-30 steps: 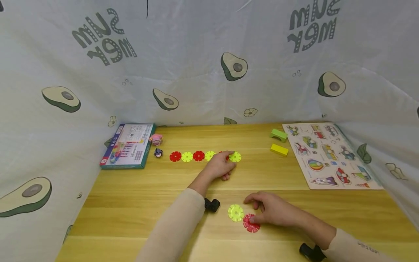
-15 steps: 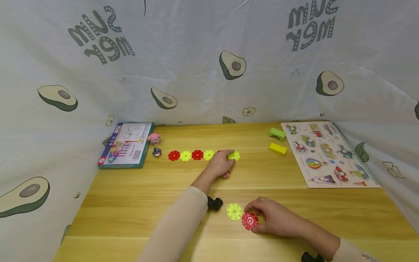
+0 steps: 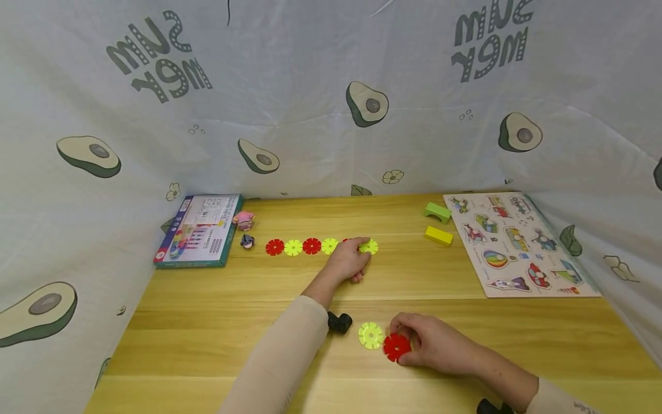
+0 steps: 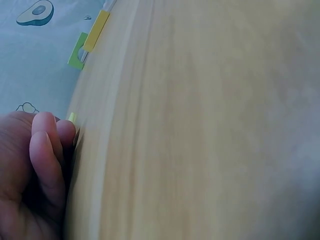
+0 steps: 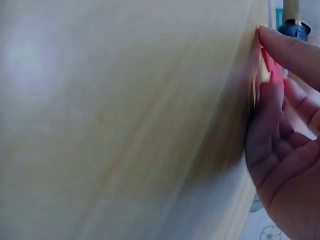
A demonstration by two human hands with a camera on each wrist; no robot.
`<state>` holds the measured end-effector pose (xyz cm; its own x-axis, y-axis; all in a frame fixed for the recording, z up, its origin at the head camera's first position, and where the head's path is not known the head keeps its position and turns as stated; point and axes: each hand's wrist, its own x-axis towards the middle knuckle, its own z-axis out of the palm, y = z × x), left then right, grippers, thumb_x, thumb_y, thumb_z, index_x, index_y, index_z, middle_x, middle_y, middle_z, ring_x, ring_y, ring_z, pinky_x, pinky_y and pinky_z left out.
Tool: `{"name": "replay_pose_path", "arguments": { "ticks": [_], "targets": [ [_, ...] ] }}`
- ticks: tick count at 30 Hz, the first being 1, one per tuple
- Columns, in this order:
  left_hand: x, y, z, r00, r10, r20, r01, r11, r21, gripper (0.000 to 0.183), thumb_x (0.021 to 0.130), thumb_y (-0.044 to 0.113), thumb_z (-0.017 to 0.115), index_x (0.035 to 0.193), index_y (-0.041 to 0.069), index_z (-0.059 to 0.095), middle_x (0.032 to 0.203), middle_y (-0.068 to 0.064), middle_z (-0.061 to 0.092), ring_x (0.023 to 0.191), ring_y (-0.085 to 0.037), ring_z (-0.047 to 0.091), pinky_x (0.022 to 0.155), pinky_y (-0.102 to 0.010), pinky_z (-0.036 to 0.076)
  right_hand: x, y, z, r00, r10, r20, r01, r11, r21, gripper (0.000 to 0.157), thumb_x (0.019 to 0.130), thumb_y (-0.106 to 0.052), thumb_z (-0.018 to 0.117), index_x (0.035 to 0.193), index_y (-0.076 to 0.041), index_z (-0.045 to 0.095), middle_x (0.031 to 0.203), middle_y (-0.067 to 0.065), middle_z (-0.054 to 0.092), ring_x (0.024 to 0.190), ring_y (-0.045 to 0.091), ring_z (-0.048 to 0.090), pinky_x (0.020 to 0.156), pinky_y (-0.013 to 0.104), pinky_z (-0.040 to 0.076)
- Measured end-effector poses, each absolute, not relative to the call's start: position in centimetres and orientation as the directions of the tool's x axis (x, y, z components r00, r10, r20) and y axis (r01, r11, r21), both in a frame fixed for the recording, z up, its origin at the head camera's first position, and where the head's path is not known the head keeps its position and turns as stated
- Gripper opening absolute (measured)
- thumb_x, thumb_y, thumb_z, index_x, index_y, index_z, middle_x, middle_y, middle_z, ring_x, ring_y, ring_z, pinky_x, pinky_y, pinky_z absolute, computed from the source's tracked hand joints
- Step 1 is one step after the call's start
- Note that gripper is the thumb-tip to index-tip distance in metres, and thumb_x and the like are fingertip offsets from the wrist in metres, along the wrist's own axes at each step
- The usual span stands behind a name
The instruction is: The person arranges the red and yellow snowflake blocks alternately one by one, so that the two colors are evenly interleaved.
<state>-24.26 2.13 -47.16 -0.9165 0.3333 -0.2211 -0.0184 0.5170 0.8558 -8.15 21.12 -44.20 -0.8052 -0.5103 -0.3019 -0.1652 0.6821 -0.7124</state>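
A row of red and yellow-green notched plastic discs, the leftmost a red disc (image 3: 274,247), lies across the far middle of the table. At its right end my left hand (image 3: 345,261) has index finger and thumb at opposite edges of a yellow-green disc (image 3: 370,246), partly covering the red one before it. In the left wrist view a sliver of yellow disc (image 4: 72,117) shows by the curled left fingers. Nearer, my right hand (image 3: 434,343) pinches a red disc (image 3: 396,347) between thumb and fingers. Beside it lies a loose yellow-green disc (image 3: 370,336).
A flat box (image 3: 199,230) sits at the far left, beside a pink figurine (image 3: 243,219) and a small dark figurine (image 3: 247,241). A green arch block (image 3: 437,212), a yellow block (image 3: 438,236) and a picture puzzle board (image 3: 517,247) are at the right. Patterned cloth hangs behind.
My right thumb has gone from the red disc's face to its near edge, and the fingers now grip its far side. The disc looks deeper red. My left hand stays at the row's end.
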Motion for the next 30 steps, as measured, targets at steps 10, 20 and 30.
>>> {"name": "replay_pose_path", "arguments": {
  "ticks": [10,20,30],
  "targets": [
    [-24.2,2.1,-47.1,-0.919,0.329,-0.215,-0.013,0.522,0.853,0.046,0.092,0.021,0.057,0.137,0.023,0.046,0.047,-0.009,0.056,0.036,-0.020,0.054,0.040,-0.035,0.050,-9.6,22.6,-44.7,-0.801,-0.512,-0.310,0.008,0.508,-0.861,0.030,0.078,-0.026,0.075,0.102,-0.017,0.058,0.082,0.008,0.054,0.063,0.018,0.057,0.055,0.029,0.053],
    [-24.2,2.0,-47.1,-0.918,0.323,-0.228,-0.023,0.531,0.847,0.045,0.092,0.023,0.057,0.136,0.026,0.047,0.048,-0.008,0.056,0.036,-0.021,0.054,0.039,-0.034,0.050,-13.5,23.1,-44.1,-0.913,-0.306,-0.269,0.111,0.449,-0.887,0.037,0.080,-0.017,0.072,0.110,-0.006,0.054,0.082,0.015,0.053,0.064,0.025,0.062,0.058,0.035,0.055],
    [-24.1,2.2,-47.2,-0.921,0.317,-0.225,-0.023,0.533,0.846,0.045,0.092,0.023,0.057,0.136,0.025,0.047,0.047,-0.007,0.056,0.036,-0.019,0.054,0.039,-0.033,0.050,-18.9,22.6,-44.5,-0.966,-0.066,-0.249,0.200,0.419,-0.886,0.041,0.087,-0.011,0.065,0.123,-0.003,0.046,0.091,0.018,0.052,0.073,0.021,0.065,0.066,0.032,0.055]
  ]
}}
